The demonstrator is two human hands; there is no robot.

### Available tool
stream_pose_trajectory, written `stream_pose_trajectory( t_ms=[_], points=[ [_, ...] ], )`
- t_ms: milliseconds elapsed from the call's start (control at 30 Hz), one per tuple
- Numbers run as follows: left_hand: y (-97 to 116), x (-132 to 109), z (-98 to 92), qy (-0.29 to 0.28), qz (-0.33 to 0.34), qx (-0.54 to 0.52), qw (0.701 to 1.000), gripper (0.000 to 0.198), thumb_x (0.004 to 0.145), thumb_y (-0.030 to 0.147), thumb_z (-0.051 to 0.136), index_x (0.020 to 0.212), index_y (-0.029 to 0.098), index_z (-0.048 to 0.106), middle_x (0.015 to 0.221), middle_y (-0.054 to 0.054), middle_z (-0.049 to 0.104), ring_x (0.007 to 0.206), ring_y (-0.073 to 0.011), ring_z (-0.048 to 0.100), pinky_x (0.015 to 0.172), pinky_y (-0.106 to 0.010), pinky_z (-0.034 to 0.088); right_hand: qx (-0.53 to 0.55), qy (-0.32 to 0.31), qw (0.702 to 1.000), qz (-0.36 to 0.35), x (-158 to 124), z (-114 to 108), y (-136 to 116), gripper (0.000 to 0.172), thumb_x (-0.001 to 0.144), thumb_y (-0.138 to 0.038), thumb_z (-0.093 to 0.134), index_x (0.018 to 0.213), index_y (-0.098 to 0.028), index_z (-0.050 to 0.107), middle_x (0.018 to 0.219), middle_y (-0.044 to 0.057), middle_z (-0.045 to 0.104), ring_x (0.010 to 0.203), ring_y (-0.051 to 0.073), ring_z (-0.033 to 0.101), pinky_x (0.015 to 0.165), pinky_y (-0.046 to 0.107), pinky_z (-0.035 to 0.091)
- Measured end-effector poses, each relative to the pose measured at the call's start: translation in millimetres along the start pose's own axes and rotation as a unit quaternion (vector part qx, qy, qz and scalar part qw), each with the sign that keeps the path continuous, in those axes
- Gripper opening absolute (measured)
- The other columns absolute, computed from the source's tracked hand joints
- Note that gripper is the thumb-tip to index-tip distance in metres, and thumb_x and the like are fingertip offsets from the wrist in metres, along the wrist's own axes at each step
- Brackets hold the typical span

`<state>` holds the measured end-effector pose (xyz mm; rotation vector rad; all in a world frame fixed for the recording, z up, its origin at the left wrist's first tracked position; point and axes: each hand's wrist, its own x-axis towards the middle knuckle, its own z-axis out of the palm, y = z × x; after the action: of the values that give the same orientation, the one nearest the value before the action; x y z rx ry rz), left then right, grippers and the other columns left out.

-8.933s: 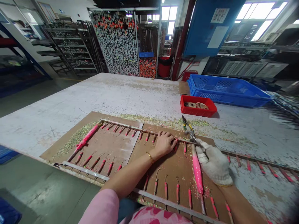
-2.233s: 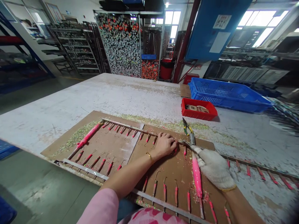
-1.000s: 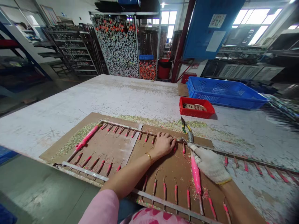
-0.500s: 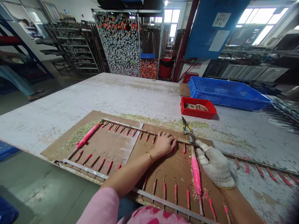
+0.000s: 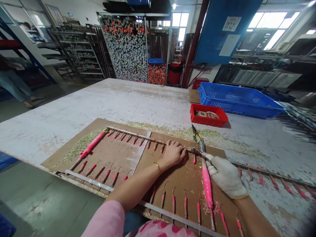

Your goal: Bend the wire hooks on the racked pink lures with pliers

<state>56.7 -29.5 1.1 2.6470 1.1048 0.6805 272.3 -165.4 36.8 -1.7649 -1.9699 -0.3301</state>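
My left hand [image 5: 173, 153] is bare, with a gold bracelet, and its fingers are curled down onto the far metal rail [image 5: 133, 134] of a rack of pink hooked pieces [image 5: 108, 172]. What its fingertips pinch is hidden. My right hand [image 5: 225, 175] wears a white knit glove and grips a metal tool [image 5: 199, 144] with a yellow-handled tip, set against the rail just right of my left fingers. A long pink rod [image 5: 206, 184] lies beside the glove. The rack rests on brown boards [image 5: 116, 154].
A second pink rod [image 5: 92, 145] lies at the rack's left end. Green and yellow shavings [image 5: 170, 130] litter the white table [image 5: 103, 102]. A red tray [image 5: 208, 115] and a blue crate [image 5: 237, 98] stand at the back right. A person's legs [image 5: 14, 89] show far left.
Both hands stay at the same spot on the rail. The tool in my right hand has shifted slightly back and forth against the rail. A person has walked into the far left.
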Motion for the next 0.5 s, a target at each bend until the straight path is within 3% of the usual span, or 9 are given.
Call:
stream_pose_trajectory(
  t_ms=[100,267,367,500],
  points=[
    [-1,0,1.4,0.0,0.006,-0.001,1.0,0.034,0.105,0.039,0.053,0.087,0.02,0.076,0.101,-0.007,0.075,0.102,-0.0219,0.062,0.106,-0.046,0.035,0.008,0.034,0.999,0.035,-1,0,1,0.041,0.101,-0.033,0.049,0.135,-0.024,0.07,0.088,0.006,0.077,0.08,0.021,0.07,0.078,0.033,0.053],
    [-3,0,3.1,0.008,-0.007,-0.004,1.0,0.032,0.104,0.036,0.055,0.085,0.02,0.075,0.101,-0.006,0.075,0.102,-0.0212,0.062,0.108,-0.045,0.034,0.051,-0.052,0.996,0.042,0,10,7,0.041,0.099,-0.03,0.045,0.129,-0.033,0.072,0.1,0.002,0.08,0.086,0.021,0.074,0.082,0.034,0.059],
    [-5,1,0.0,0.0,-0.012,-0.034,0.999,0.032,0.103,0.038,0.057,0.082,0.02,0.074,0.1,-0.005,0.075,0.102,-0.0203,0.063,0.111,-0.046,0.032,0.069,0.0,0.991,0.116,2,7,14,0.04,0.099,-0.04,0.048,0.131,-0.03,0.07,0.112,0.004,0.08,0.099,0.023,0.075,0.09,0.036,0.059],
    [-7,2,-8.8,-0.014,-0.002,-0.07,0.997,0.031,0.095,0.048,0.069,0.082,0.02,0.072,0.109,-0.006,0.075,0.11,-0.0226,0.061,0.115,-0.048,0.028,0.094,0.076,0.975,0.185,5,-14,25,0.045,0.096,-0.048,0.052,0.129,-0.024,0.071,0.121,0.008,0.078,0.112,0.026,0.073,0.1,0.04,0.057]
  ],
)
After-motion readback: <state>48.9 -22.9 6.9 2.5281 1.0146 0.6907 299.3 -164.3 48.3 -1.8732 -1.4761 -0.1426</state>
